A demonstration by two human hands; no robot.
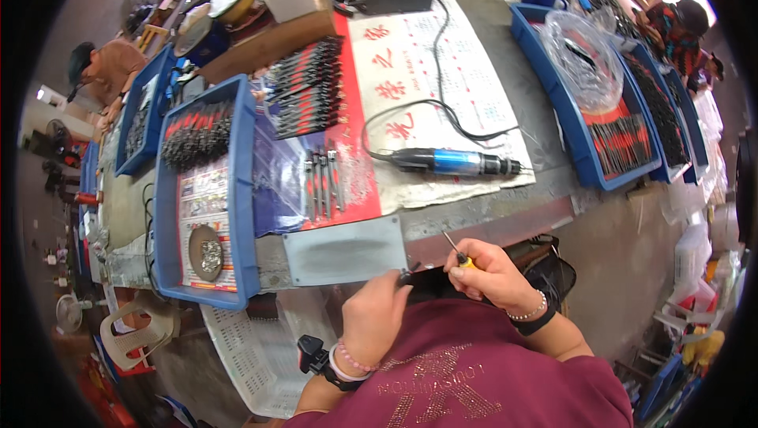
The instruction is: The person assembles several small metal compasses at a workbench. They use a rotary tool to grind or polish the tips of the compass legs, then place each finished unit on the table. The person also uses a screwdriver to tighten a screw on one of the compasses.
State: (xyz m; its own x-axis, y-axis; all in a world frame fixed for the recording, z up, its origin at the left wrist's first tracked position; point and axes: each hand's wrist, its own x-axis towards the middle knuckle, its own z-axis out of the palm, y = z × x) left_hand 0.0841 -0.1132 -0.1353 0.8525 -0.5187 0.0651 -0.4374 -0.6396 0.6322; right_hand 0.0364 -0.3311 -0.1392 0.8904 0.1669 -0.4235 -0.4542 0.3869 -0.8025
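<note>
My right hand [496, 276] is closed round a small screwdriver [465, 260] with a yellow-and-black handle, its thin metal shaft pointing up and to the left. To its left, my left hand [373, 316] pinches a small dark part [408, 275] at the fingertips. Most of that part is hidden, so its kind does not show. Both hands are in front of my body at the bench's near edge, apart from each other. Just beyond my left hand lies a flat grey plate [345, 251]. Farther back, a blue-and-black electric screwdriver [454, 162] rests on a printed white sheet [474, 73].
At left, a blue tray [246, 191] holds black-and-red slender parts and a round dish [207, 254] of small metal pieces. Similar parts [308, 88] lie in rows on red paper. More blue trays [584, 167] stand right. A cable [439, 57] crosses the sheet. Co-workers [118, 69] sit farther off.
</note>
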